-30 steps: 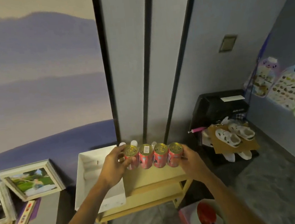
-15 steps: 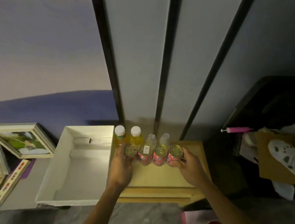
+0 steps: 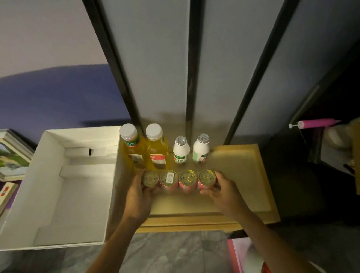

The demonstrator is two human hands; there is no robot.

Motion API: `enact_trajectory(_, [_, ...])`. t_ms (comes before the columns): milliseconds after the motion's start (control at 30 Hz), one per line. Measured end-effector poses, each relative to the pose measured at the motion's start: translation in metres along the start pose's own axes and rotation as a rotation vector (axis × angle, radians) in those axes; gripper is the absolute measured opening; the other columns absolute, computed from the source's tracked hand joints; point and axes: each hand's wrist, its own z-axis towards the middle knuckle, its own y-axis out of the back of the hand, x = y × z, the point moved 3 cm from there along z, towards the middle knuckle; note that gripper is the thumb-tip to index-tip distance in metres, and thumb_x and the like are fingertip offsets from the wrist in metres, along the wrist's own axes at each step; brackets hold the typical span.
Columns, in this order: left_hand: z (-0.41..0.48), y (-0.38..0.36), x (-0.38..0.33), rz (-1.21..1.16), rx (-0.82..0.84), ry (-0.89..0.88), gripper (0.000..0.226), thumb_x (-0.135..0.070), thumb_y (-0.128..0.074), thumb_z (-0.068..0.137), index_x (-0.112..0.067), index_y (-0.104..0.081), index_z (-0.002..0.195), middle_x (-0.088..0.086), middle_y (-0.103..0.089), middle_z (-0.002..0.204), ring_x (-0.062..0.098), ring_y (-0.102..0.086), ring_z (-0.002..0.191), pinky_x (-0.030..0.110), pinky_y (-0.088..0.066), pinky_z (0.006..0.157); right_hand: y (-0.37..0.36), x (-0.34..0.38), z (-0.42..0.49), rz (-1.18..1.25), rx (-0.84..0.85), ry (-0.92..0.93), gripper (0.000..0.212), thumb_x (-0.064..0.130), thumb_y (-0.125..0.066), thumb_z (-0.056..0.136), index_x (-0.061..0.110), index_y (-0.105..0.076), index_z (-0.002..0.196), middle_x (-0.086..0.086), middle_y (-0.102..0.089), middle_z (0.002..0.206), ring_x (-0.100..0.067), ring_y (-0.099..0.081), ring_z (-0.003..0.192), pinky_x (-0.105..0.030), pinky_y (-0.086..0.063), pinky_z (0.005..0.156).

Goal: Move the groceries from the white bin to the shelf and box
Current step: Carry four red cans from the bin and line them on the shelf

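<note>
Carefully, left hand (image 3: 139, 197) and right hand (image 3: 222, 188) clamp a row of four cans (image 3: 178, 180) on the wooden shelf (image 3: 235, 175) before bottles (image 3: 167, 149), apparently about to release.

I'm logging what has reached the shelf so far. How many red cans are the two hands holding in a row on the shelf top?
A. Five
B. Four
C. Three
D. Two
B. The row of red cans shows four gold lids side by side, with the left hand at one end and the right hand at the other, on the wooden shelf.
</note>
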Motion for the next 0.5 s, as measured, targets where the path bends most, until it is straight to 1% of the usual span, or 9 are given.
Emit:
enact_trajectory(67, [-0.006,-0.001,-0.001,-0.015,0.017,0.007,0.059,0.002,-0.065,0.099,-0.007,-0.044,0.154,0.003,-0.059,0.136,0.015,-0.052,0.126,0.025,-0.040,0.103,-0.002,-0.005,-0.003,0.002,0.003,-0.023,0.057,0.020,-0.089,0.084,0.020,-0.064,0.135,0.017,-0.076,0.119,0.001,-0.069,0.112,-0.036,-0.057,0.103])
enact_trajectory(133, [-0.010,0.000,-0.004,-0.014,0.033,0.007,0.059,0.000,-0.064,0.101,-0.008,-0.042,0.155,-0.003,-0.056,0.134,0.013,-0.051,0.126,0.021,-0.039,0.102,-0.003,-0.003,-0.005,-0.007,0.020,-0.033,0.059,0.021,-0.088,0.085,0.020,-0.062,0.138,0.015,-0.074,0.123,-0.001,-0.068,0.115,-0.041,-0.056,0.106])
enact_trajectory(200, [-0.012,0.003,-0.009,0.014,0.066,-0.016,0.061,-0.005,-0.063,0.103,-0.009,-0.038,0.158,-0.003,-0.054,0.141,0.012,-0.049,0.131,0.023,-0.038,0.106,0.000,0.007,-0.009,-0.021,0.039,-0.024,0.066,0.024,-0.087,0.086,0.020,-0.056,0.145,0.014,-0.069,0.133,-0.004,-0.065,0.122,-0.041,-0.052,0.111])
enact_trajectory(267, [-0.015,0.009,-0.016,0.069,0.071,-0.082,0.065,-0.019,-0.065,0.104,-0.014,-0.034,0.162,0.002,-0.048,0.156,0.019,-0.048,0.141,0.035,-0.041,0.116,0.009,0.021,-0.014,-0.064,0.049,-0.022,0.080,0.032,-0.087,0.087,0.022,-0.046,0.155,0.017,-0.056,0.144,-0.004,-0.054,0.131,-0.031,-0.045,0.116])
enact_trajectory(300, [-0.017,0.013,-0.023,0.109,0.077,-0.121,0.068,-0.028,-0.065,0.104,-0.017,-0.032,0.163,0.004,-0.044,0.161,0.022,-0.047,0.145,0.040,-0.041,0.117,0.016,0.029,-0.017,-0.097,0.040,-0.017,0.086,0.041,-0.086,0.087,0.022,-0.041,0.159,0.016,-0.051,0.149,-0.005,-0.049,0.136,-0.028,-0.041,0.115])
enact_trajectory(333, [-0.021,0.019,-0.032,0.142,0.085,-0.150,0.071,-0.036,-0.064,0.104,-0.020,-0.030,0.164,0.003,-0.041,0.163,0.023,-0.047,0.146,0.042,-0.042,0.117,0.026,0.039,-0.021,-0.141,0.023,-0.008,0.093,0.053,-0.083,0.086,0.024,-0.037,0.162,0.014,-0.047,0.156,-0.009,-0.046,0.141,-0.029,-0.040,0.116])
enact_trajectory(400, [-0.031,0.036,-0.059,0.190,0.076,-0.223,0.076,-0.053,-0.061,0.101,-0.027,-0.027,0.164,-0.003,-0.035,0.166,0.019,-0.045,0.146,0.042,-0.044,0.115,0.049,0.066,-0.029,-0.230,-0.016,0.030,0.101,0.074,-0.071,0.084,0.028,-0.030,0.164,0.009,-0.038,0.167,-0.014,-0.039,0.151,-0.039,-0.040,0.121])
enact_trajectory(467, [-0.040,0.062,-0.095,0.219,0.033,-0.310,0.083,-0.068,-0.057,0.096,-0.032,-0.024,0.164,-0.008,-0.029,0.170,0.015,-0.037,0.150,0.044,-0.041,0.118,0.078,0.102,-0.037,-0.316,-0.037,0.074,0.104,0.081,-0.063,0.084,0.030,-0.022,0.166,0.008,-0.029,0.172,-0.016,-0.030,0.157,-0.046,-0.037,0.124])
enact_trajectory(500, [-0.043,0.078,-0.115,0.245,0.010,-0.343,0.087,-0.076,-0.053,0.094,-0.033,-0.023,0.164,-0.008,-0.026,0.172,0.015,-0.030,0.155,0.045,-0.036,0.122,0.095,0.126,-0.041,-0.367,-0.042,0.090,0.106,0.082,-0.061,0.084,0.031,-0.018,0.167,0.007,-0.023,0.174,-0.018,-0.025,0.159,-0.049,-0.034,0.125])
